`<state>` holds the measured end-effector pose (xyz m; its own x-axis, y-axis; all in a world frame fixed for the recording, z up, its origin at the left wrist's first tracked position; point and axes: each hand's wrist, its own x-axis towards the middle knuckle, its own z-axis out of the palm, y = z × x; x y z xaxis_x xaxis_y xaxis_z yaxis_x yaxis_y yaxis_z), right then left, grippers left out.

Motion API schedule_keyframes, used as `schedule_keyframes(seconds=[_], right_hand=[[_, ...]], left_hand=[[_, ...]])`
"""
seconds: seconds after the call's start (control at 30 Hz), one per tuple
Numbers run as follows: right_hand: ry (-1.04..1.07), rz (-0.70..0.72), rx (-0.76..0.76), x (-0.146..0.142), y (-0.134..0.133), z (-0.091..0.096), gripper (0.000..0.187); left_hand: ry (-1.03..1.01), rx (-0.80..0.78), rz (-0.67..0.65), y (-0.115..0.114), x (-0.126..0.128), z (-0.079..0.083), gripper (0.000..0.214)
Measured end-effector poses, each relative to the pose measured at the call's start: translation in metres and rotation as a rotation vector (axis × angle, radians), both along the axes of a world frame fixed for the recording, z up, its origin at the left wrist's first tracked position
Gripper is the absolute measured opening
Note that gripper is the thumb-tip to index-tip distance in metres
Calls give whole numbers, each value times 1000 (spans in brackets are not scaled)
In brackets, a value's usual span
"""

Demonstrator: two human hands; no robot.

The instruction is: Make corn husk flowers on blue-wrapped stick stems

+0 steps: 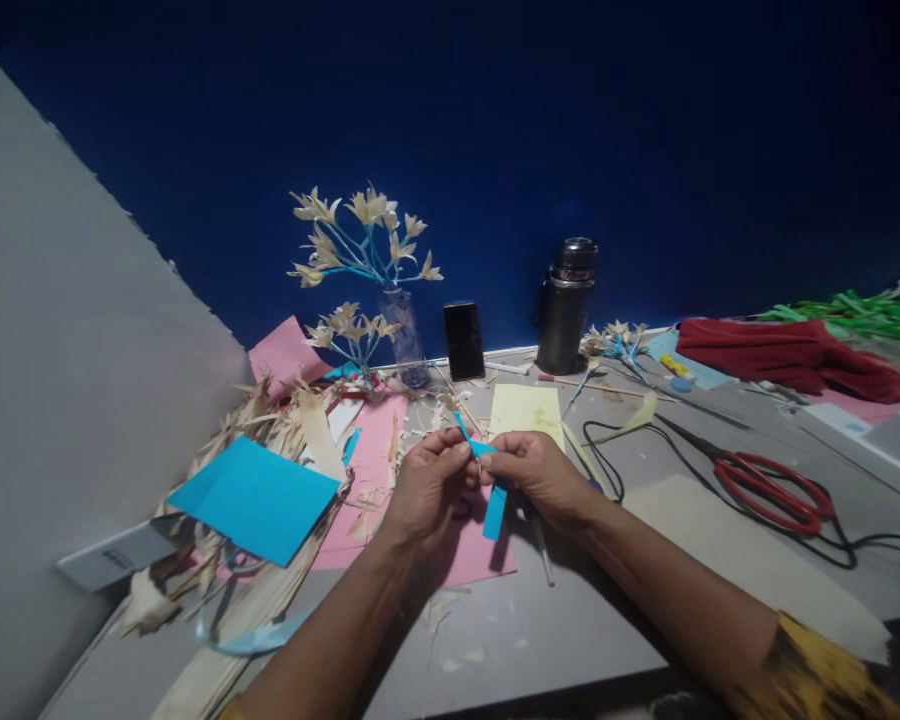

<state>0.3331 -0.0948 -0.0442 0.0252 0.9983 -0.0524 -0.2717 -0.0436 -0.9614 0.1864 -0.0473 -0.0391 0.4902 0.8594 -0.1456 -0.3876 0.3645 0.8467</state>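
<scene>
Grey table [540, 620] under dark blue wall [570, 120], littered with paper scraps, red scissors [772, 490], flask [566, 305]. My left hand [424, 485] and right hand [540, 475] pinch narrow blue paper strip [493, 510], fingers closed on it, above pink sheet [379, 470].

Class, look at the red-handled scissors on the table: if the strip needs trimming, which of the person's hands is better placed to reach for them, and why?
Probably the right hand. The red-handled scissors lie on its side of the table, while the left hand would have to cross over. Both hands pinch the blue paper strip, so one must let go.
</scene>
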Motion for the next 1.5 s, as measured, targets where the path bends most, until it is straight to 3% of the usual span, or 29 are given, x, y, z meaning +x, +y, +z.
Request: schedule_keyframes(seconds=[0.23, 0.4, 0.6, 0.8, 1.07, 1.27, 1.5], right_hand=[[147, 170, -92, 5, 0, 0, 29], [140, 190, -43, 6, -2, -1, 27], [-43, 93, 17, 3, -4, 0, 27], [-263, -96, 48, -6, -7, 3, 27], [-371, -177, 98, -5, -8, 3, 21], [-667, -264, 222, -7, -8, -4, 8], [-1264, -417, 623, -10, -14, -11, 16]], left_hand=[[4, 39, 36, 1, -1, -1, 45], [18, 82, 5, -2, 0, 4, 45], [28, 41, 36, -1, 2, 1, 45], [72, 19, 132, -4, 4, -2, 39], [85, 63, 85, -1, 1, -2, 30], [184, 69, 150, -3, 2, -1, 32], [215, 41, 246, -8, 5, 0, 31]])
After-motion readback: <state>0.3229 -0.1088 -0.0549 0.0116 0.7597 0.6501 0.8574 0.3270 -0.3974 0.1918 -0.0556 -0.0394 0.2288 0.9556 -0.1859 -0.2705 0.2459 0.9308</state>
